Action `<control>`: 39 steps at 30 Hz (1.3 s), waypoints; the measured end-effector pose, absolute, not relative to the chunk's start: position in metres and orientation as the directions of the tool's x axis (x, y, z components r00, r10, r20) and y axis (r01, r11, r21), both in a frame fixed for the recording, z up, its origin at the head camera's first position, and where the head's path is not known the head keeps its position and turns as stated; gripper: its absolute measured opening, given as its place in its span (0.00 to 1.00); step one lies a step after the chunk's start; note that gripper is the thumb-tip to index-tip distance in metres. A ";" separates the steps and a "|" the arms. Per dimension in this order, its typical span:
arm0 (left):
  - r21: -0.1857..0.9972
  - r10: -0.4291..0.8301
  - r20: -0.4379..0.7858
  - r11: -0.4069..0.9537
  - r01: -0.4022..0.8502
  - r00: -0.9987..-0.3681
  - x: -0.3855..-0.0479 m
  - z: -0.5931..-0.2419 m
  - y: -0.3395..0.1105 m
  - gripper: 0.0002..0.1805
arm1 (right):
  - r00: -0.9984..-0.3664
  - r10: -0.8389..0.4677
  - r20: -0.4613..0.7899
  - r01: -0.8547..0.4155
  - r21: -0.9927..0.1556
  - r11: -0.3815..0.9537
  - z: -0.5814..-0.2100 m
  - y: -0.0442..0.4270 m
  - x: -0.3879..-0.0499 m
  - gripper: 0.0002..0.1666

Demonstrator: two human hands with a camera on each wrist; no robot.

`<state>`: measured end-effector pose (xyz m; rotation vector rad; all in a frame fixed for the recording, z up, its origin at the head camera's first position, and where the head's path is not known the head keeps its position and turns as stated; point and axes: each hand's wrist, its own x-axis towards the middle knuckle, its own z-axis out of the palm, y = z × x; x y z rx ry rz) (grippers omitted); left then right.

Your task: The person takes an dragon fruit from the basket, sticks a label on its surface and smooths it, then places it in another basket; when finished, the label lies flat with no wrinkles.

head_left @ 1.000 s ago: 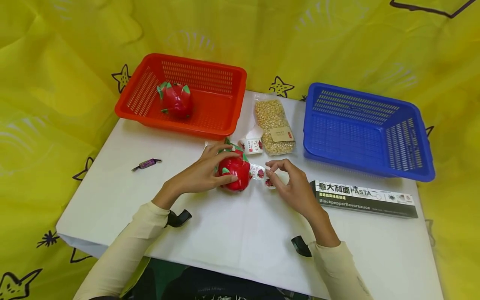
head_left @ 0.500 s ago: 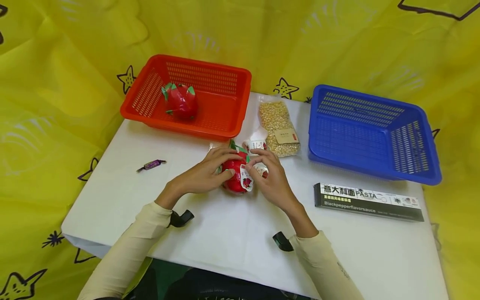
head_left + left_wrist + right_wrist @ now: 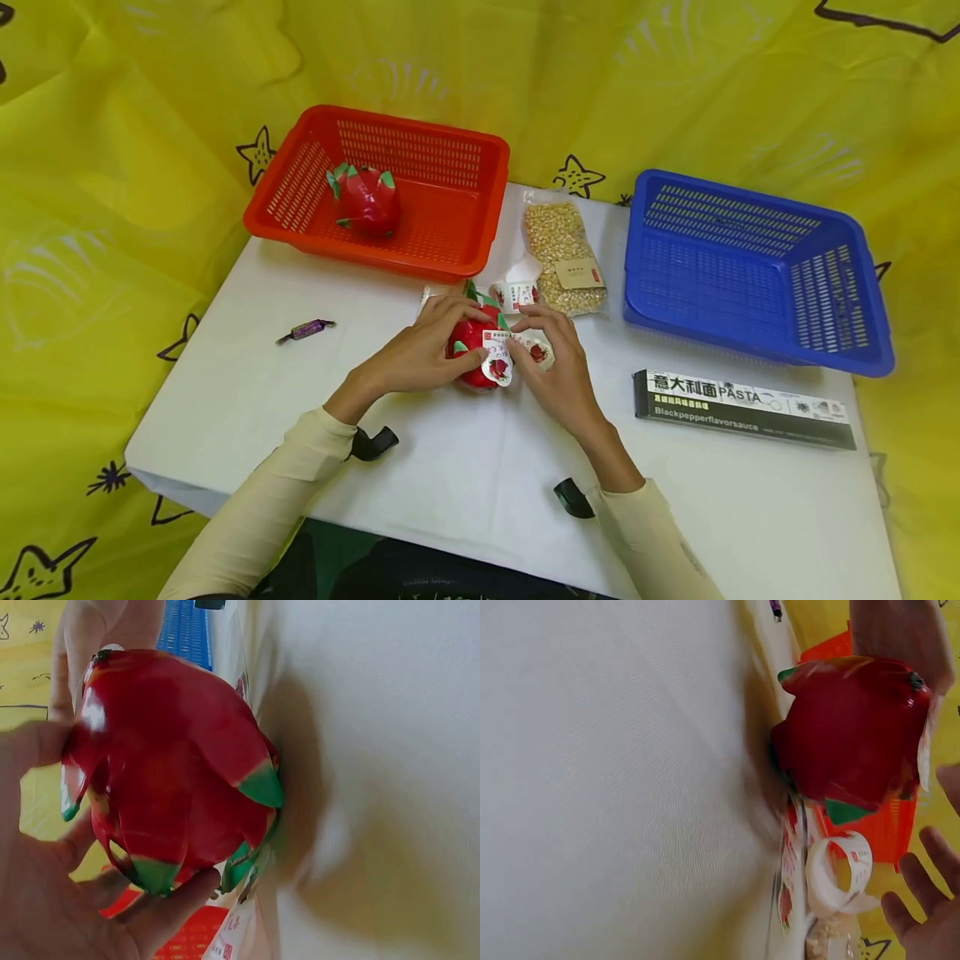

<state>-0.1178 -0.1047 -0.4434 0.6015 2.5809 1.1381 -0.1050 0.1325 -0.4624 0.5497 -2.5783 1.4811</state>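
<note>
My left hand [image 3: 423,354] grips a red dragon fruit [image 3: 468,335] with green-tipped scales, resting on the white table; the left wrist view shows the fingers curved around the fruit [image 3: 169,757]. A white label [image 3: 497,360] with a dragon fruit picture lies on its upper face, and the left thumb reaches its edge. Beside that label is my right hand [image 3: 558,362], thumb and index close to its right edge. In the right wrist view its fingers are spread and look apart from the fruit [image 3: 855,735]. A label roll [image 3: 516,296] stands behind, with more label strip [image 3: 538,352] under the right hand.
A red basket [image 3: 491,208] at the back left holds another dragon fruit [image 3: 367,200]. To the right stand a bag of corn kernels [image 3: 558,233], a blue basket [image 3: 757,354] and a pasta box [image 3: 742,412]. A wrapped candy [image 3: 306,331] lies at left.
My right hand has brought the label leftward onto the fruit, then shifted slightly back right as its fingers loosened. The left thumb has moved onto the label's edge.
</note>
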 end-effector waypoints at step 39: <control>0.812 0.401 -0.090 0.560 0.166 -0.912 -0.120 -0.446 -0.105 0.22 | -0.838 -0.465 0.284 -0.544 -0.474 0.692 -0.472 0.148 -0.088 0.34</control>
